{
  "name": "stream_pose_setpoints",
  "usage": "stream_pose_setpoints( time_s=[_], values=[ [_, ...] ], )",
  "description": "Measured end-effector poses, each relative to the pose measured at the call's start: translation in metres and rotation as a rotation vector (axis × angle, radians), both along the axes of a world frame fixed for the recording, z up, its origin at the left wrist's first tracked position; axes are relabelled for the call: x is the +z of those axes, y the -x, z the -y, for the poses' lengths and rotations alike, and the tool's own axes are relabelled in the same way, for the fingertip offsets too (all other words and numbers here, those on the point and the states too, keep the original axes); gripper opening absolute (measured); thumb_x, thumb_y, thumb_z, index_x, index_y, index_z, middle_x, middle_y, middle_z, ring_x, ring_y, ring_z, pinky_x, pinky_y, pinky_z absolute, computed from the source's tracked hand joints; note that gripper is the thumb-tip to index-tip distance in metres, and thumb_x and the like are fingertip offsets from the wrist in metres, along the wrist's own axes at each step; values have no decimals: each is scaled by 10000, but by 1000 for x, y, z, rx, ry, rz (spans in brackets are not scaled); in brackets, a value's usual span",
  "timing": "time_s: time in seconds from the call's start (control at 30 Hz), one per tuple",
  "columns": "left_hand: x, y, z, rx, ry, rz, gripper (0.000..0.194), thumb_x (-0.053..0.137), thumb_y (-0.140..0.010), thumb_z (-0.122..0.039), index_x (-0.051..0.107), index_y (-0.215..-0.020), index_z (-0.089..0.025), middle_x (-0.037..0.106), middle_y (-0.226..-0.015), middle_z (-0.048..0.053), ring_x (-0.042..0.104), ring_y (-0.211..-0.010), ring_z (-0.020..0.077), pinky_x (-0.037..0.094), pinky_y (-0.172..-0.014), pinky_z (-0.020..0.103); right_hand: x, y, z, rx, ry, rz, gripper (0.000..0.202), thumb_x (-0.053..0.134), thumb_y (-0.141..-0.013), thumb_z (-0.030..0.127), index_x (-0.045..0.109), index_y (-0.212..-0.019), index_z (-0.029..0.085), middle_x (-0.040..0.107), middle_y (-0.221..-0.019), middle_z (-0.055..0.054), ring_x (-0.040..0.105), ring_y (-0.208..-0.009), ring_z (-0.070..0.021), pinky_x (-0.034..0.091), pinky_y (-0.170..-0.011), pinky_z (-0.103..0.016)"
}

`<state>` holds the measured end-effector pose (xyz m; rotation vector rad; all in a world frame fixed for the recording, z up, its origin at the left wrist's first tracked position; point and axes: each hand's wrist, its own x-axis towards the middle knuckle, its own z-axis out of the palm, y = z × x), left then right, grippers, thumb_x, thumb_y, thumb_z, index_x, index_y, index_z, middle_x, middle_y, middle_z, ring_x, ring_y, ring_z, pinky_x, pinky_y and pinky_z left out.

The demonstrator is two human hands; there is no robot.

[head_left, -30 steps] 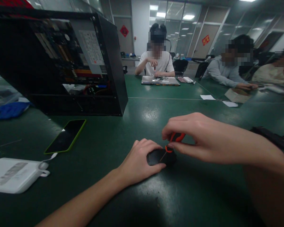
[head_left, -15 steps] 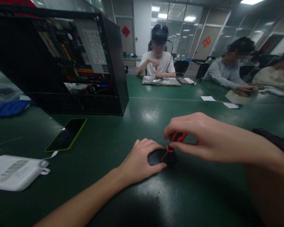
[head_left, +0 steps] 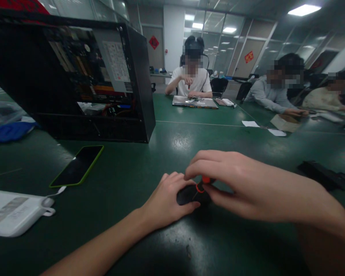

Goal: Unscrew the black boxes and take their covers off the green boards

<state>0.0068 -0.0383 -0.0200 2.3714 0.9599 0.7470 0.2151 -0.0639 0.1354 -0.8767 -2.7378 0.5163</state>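
Observation:
On the green table lies a small black computer mouse (head_left: 184,196), its surface facing up. My left hand (head_left: 169,199) grips it from the left, thumb on the near side and fingers along the far side. My right hand (head_left: 232,184) is closed around a red and black screwdriver (head_left: 206,179) above the mouse. The thin shaft slants down to the mouse; whether its tip sits in a screw is too small to tell. Most of the handle is hidden behind my right fingers.
An open black computer case (head_left: 138,88) stands at the back left. Nearer are a phone (head_left: 77,166) with a green edge and a white power bank (head_left: 15,214). Dark gear (head_left: 319,174) lies right. Across the table, a person (head_left: 191,76) works over a flat panel (head_left: 195,102).
My right hand has shifted left and slightly down with the screwdriver, which stands more upright and is more covered by the fingers. My left hand still holds the mouse.

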Motion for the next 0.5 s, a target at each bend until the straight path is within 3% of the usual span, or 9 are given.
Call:
stream_pose_setpoints(
  time_s=[0.07, 0.17, 0.27, 0.4, 0.5],
  values=[
    [0, 0, 0, 5, 2, 1, 350, 778, -856, -380, 674, -1169, -264, 708, -1220, 46, 612, -1115, 298, 427, -918, 437, 1, -1, 1, -14, 20, 17, 253, 576, -912, 74, 657, -1116, 201, 672, -1140, -48, 612, -983, -159, 467, -830, -284],
    [4, 0, 0, -1, 30, -22, 291, 774, -844, -326, 677, -1111, -268, 717, -1150, 18, 622, -1058, 268, 410, -882, 412, 1, -7, 0, -103, -10, 71, 117, 601, -965, 193, 686, -1045, 203, 682, -1037, -45, 612, -889, -161, 452, -759, -285],
    [11, 1, -2, -10, 21, -41, 305, 789, -783, -271, 685, -1070, -252, 714, -1085, 10, 626, -1012, 251, 398, -873, 401, -7, -22, -4, -183, -14, 133, 180, 587, -1015, 320, 729, -1032, 210, 689, -941, -34, 609, -817, -151, 426, -704, -274],
    [18, 4, -4, -19, 4, -68, 324, 761, -736, -217, 687, -1052, -225, 703, -1065, 18, 627, -1001, 248, 404, -900, 413, -38, -55, -17, -165, 162, 153, 234, 602, -1014, 354, 774, -1097, 219, 736, -915, -30, 649, -809, -142, 436, -719, -263],
    [17, 5, -3, -43, -9, -65, 388, 738, -760, -210, 689, -1144, -236, 697, -1135, 32, 629, -1042, 253, 419, -932, 420, -67, -83, -28, -180, 314, 45, 306, 639, -986, 430, 783, -1136, 205, 774, -986, -44, 687, -876, -160, 479, -785, -266]
  ],
)
